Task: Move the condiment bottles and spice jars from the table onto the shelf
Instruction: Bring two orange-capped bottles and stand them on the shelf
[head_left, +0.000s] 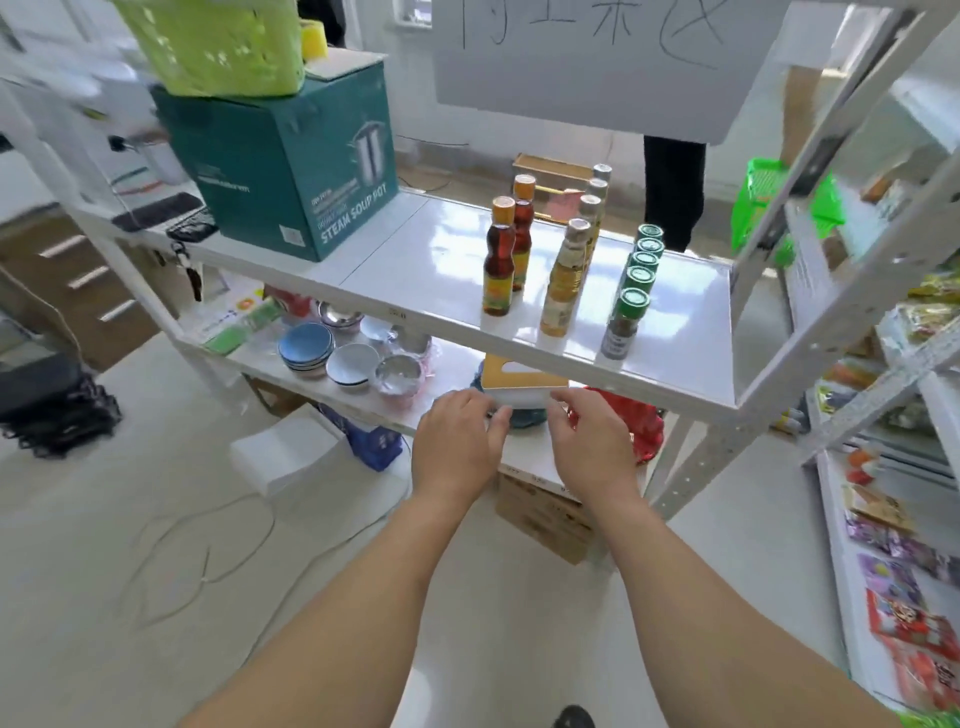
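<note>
While both hands reach under the front edge of the white shelf (426, 270), the left hand (457, 447) and right hand (592, 441) each pinch an end of a small yellow-and-white card (522, 382). On the shelf stand three rows: two dark sauce bottles (498, 260), four pale bottles (563, 280) with silver caps, and five green-capped spice jars (626, 322). A teal box (291, 161) sits further left on the same shelf.
</note>
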